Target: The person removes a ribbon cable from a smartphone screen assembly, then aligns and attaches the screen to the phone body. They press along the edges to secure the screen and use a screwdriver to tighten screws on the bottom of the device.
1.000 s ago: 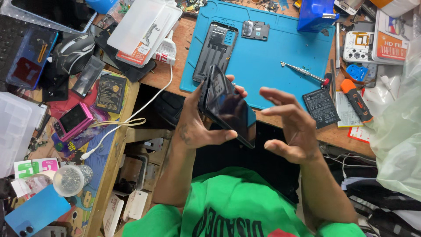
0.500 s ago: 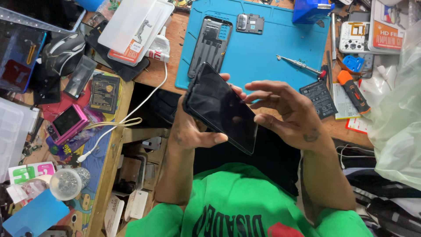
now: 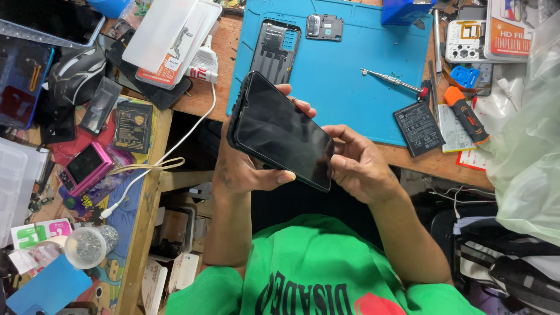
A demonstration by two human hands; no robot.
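Note:
I hold a black smartphone (image 3: 281,131), dark screen up, above my lap in front of the workbench. My left hand (image 3: 245,169) cradles it from below, thumb over its lower edge and fingertips showing past its top edge. My right hand (image 3: 359,163) grips its right end with thumb and fingers. On the blue work mat (image 3: 344,76) behind lie a black phone back cover (image 3: 274,49), a small camera-frame part (image 3: 324,27), and a screwdriver (image 3: 394,81).
A phone battery (image 3: 417,128) lies at the mat's front right edge, an orange-handled tool (image 3: 466,119) beside it. A white cable (image 3: 175,146) hangs off the wooden bench. The left table holds a pink device (image 3: 87,166), another battery (image 3: 133,125) and boxes. A plastic bag (image 3: 528,151) sits right.
The phone has turned from edge-on to flat, screen up, and come closer to me. My right hand, open beside it before, now grips its right end.

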